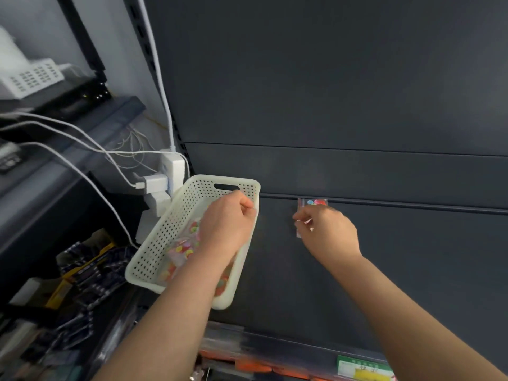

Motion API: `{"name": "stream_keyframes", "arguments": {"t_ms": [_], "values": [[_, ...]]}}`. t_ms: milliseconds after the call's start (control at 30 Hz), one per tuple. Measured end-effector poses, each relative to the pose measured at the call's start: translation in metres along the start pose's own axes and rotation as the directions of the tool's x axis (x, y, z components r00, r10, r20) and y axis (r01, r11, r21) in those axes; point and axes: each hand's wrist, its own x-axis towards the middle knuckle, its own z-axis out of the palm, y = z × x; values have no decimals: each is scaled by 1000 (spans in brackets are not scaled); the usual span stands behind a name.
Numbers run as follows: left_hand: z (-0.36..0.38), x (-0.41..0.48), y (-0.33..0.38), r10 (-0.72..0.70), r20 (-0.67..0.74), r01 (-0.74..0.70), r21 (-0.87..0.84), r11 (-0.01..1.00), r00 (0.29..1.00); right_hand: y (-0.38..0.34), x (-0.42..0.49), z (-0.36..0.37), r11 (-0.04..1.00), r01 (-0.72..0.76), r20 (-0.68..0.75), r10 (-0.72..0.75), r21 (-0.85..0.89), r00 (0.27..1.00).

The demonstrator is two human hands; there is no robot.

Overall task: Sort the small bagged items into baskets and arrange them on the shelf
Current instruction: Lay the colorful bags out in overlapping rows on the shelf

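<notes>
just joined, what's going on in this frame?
A person is sorting small bagged items at a dark shelf. Their left hand grips the right rim of a white basket at the shelf's left end. The basket already holds several colourful bags. Their right hand pinches one more small clear bag just right of the basket, above the shelf surface. That bag is not yet in the basket.

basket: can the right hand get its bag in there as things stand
Probably yes: the open-topped basket lies beside the right hand holding the bag, nothing between; the left hand grips only its rim.
</notes>
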Motion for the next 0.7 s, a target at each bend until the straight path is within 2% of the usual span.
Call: {"name": "stream_keyframes", "arguments": {"t_ms": [167,300,500,600,700], "values": [[-38,4,-58,-128,78,122,86,989,989,-43,-9,13,971,228,-9,-229,-65,973],[-44,1,-75,-107,174,92,90,992,979,-65,-19,26,951,310,4,-310,-21,951],[-43,8,-87,-47,178,25,123,992,983,-77,-30,35,960,280,-42,-281,-27,959],[-49,12,-92,-10,266,-19,105,994,964,-81,-33,38,971,236,-64,-237,-24,969],[-53,7,-89,58,355,-66,10,998,933,-84,-35,41,980,198,-83,-198,-6,977]]}}
